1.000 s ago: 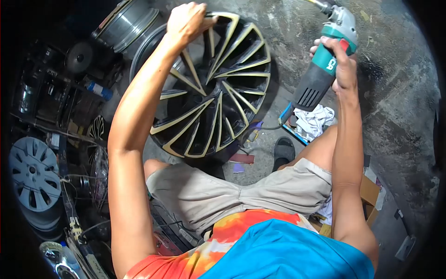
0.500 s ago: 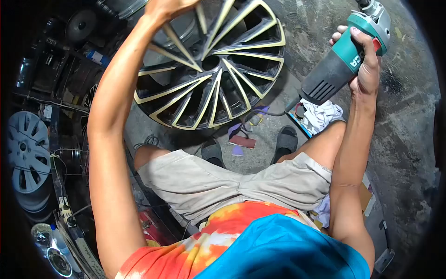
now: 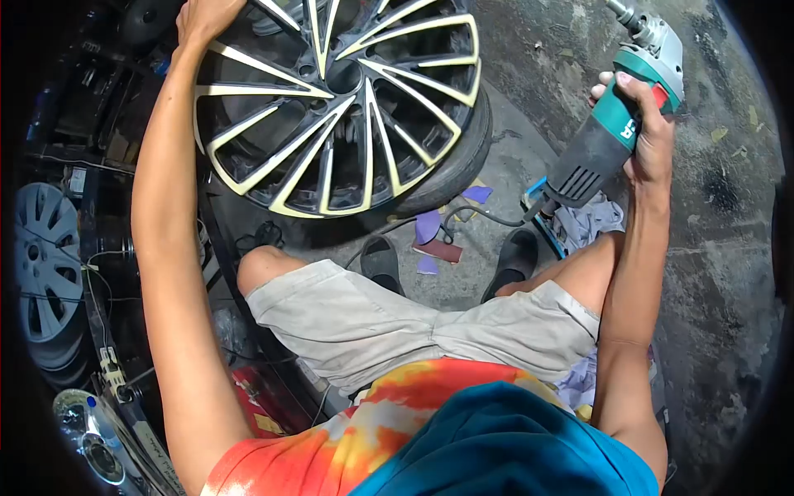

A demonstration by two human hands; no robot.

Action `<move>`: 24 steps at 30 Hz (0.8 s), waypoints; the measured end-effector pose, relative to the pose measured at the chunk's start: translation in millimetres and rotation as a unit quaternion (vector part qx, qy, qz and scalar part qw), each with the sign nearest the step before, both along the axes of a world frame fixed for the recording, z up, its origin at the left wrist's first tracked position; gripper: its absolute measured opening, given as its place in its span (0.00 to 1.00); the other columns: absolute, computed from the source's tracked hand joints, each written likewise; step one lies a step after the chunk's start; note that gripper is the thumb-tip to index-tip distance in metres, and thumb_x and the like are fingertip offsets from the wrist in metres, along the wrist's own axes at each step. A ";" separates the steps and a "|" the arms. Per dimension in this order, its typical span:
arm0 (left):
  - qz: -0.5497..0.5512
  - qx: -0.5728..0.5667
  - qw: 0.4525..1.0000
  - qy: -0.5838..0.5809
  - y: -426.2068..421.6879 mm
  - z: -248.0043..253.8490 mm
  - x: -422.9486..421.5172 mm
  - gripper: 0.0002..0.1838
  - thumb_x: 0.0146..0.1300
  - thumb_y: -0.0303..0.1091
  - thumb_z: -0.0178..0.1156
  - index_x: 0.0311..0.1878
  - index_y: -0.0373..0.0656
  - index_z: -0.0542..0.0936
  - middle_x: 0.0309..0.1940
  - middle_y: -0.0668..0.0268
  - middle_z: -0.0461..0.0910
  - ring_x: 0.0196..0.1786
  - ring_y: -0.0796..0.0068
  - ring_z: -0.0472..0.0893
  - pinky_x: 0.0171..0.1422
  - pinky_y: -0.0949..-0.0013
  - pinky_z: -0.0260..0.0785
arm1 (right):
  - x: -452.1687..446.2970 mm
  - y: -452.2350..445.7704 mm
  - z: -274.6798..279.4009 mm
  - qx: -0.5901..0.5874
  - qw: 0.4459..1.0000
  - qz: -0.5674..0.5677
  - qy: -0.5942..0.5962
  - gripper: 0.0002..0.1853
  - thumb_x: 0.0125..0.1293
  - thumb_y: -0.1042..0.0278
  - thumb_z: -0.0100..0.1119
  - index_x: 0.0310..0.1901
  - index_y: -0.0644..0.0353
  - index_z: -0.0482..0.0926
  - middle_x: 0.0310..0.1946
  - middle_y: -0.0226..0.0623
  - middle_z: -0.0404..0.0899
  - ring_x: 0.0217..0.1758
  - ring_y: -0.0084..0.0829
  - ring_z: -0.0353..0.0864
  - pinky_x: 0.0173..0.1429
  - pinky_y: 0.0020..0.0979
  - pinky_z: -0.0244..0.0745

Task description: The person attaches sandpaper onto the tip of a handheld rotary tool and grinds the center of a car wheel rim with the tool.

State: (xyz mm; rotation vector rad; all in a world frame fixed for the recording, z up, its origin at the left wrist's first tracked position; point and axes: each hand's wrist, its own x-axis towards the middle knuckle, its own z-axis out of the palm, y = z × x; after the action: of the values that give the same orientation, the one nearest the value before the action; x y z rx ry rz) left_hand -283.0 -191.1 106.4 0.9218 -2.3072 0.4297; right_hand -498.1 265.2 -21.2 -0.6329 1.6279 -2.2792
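Note:
At the top left my left hand (image 3: 207, 18) grips the edge of a black alloy wheel (image 3: 369, 140) with pale-edged spokes; its fingertips are partly cut off by the frame. The wheel lies over a tyre (image 3: 463, 161). On the right, my right hand (image 3: 650, 124) is wrapped round the teal and dark grey body of an angle grinder (image 3: 591, 153). Its metal head and bare spindle point up, and the thumb rests near the red switch. The grinder is apart from the wheel, and its cord (image 3: 488, 223) trails down to the floor.
Purple scraps (image 3: 428, 225) and a brown-red sanding piece (image 3: 438, 251) lie on the concrete between my feet. Crumpled cloth (image 3: 589, 225) sits in a blue-edged container beside my knee. Another silver wheel (image 3: 48, 263) and cluttered shelving stand at the left.
The wheel and my left hand have moved left and slightly up, and the wheel has turned, showing more of the tyre. My right hand stays nearly in place, the grinder slightly lower.

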 end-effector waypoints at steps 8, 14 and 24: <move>0.028 -0.038 0.997 0.052 44.1 -10.7 -11.0 0.29 0.65 0.60 0.61 0.41 0.39 0.90 0.37 0.40 0.86 0.46 0.37 0.85 0.53 0.43 0.77 | -5.9 -5.8 0.2 -0.017 1.000 0.015 -0.021 0.14 0.64 0.68 0.70 0.46 0.69 0.82 0.37 0.42 0.87 0.35 0.32 0.90 0.42 0.33 0.88; -0.038 -0.022 0.999 0.031 80.2 -12.9 -35.8 0.28 0.64 0.59 0.64 0.39 0.38 0.89 0.35 0.42 0.86 0.42 0.39 0.86 0.50 0.45 0.78 | -5.3 12.4 -0.5 -0.002 1.000 0.003 0.013 0.13 0.63 0.69 0.70 0.45 0.68 0.83 0.36 0.41 0.87 0.34 0.31 0.90 0.42 0.32 0.88; -0.160 -0.121 0.971 -0.130 89.5 -9.4 -151.0 0.30 0.65 0.62 0.60 0.31 0.40 0.87 0.26 0.47 0.84 0.33 0.43 0.86 0.41 0.47 0.78 | -4.0 62.9 3.7 0.027 0.999 -0.029 0.033 0.17 0.66 0.64 0.67 0.48 0.71 0.84 0.36 0.45 0.88 0.37 0.32 0.89 0.44 0.32 0.86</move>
State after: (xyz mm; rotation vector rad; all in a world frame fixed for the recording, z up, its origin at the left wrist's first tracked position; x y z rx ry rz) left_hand -434.0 -101.6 97.0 0.3836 -2.5076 0.7061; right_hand -502.1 328.1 -17.5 -0.6635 1.7552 -2.2687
